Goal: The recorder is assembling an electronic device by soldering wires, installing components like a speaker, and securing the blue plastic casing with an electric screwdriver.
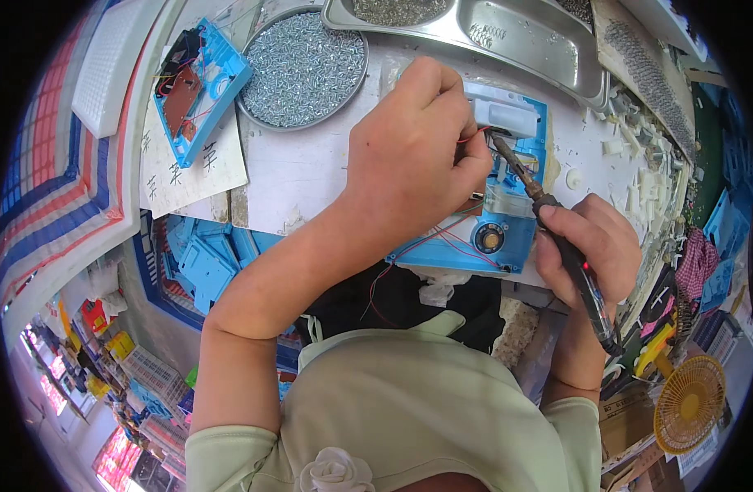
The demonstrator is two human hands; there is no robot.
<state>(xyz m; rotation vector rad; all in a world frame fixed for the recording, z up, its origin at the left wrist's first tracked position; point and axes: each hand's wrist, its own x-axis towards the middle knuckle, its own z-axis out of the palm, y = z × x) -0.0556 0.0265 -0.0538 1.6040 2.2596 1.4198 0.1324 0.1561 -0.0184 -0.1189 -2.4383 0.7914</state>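
Observation:
A blue plastic housing (466, 256) lies on the white worktop in front of me, with a round speaker (489, 238), thin wires and a white battery-like block (505, 117) in it. My right hand (593, 246) grips a soldering iron (580, 275) by its black handle, a small red light lit on it. The iron's tip reaches to the block's lower edge. Beside that tip, my left hand (413, 148) is closed in a pinch on a thin red wire (477, 134). This hand covers the left part of the housing.
At the upper left is another wired blue housing (200, 94), on a sheet with handwriting (200, 168). A round tray of small screws (305, 70) stands beside it. Beyond lies a steel compartment tray (532, 41). White plastic bits (651, 184) scatter at right; a yellow fan (689, 403) stands lower right.

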